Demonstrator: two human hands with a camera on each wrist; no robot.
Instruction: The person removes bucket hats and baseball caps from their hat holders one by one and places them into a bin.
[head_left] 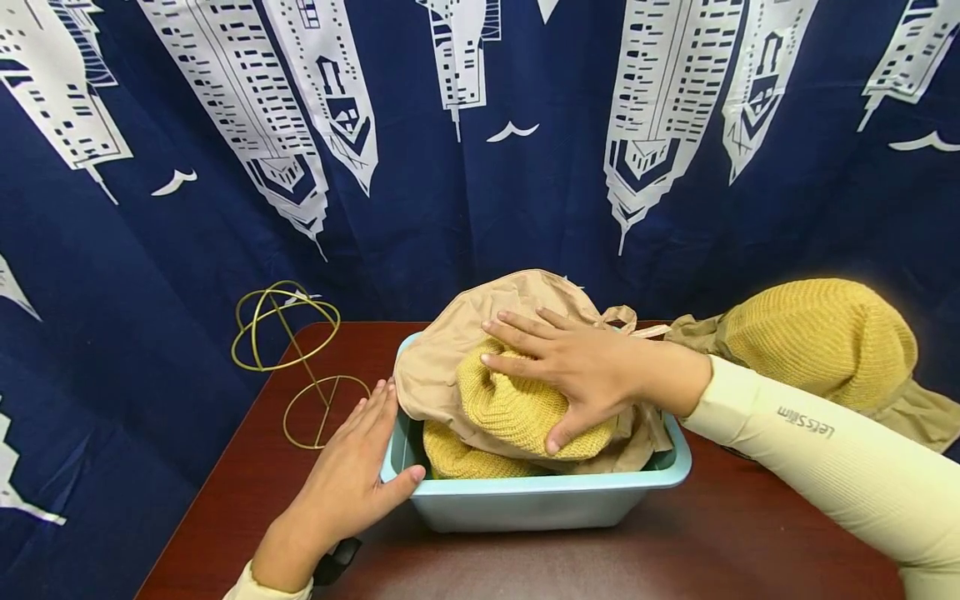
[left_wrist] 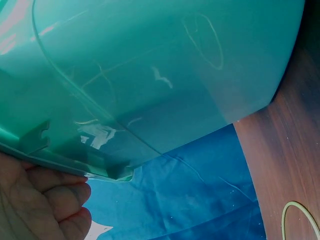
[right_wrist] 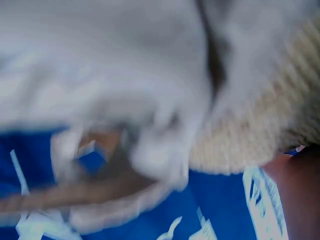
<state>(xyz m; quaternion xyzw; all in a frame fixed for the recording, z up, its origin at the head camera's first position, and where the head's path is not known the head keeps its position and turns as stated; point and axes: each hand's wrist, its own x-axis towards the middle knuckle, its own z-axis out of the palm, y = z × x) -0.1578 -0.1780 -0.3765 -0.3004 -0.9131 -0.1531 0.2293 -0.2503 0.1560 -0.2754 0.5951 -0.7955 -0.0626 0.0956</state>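
Observation:
A light blue plastic bin (head_left: 525,504) stands on the table, filled with soft items. On top lies a bunched yellow knitted hat (head_left: 517,412), partly over tan cloth (head_left: 450,350) that bulges above the far rim. My right hand (head_left: 577,362) presses on the knit from above, fingers spread. Lower in the bin shows another yellow knitted piece (head_left: 465,458), mostly covered. My left hand (head_left: 352,467) rests along the bin's left rim, fingers fairly straight and thumb at the front corner. The left wrist view shows its fingertips against the rim; the right wrist view is blurred.
Right of the bin lies another yellow knitted hat (head_left: 817,342) with tan cloth around it. A gold wire stand (head_left: 326,404) is at the back left. Behind the dark red table (head_left: 720,533) hangs a blue curtain (head_left: 480,208) printed with white buildings.

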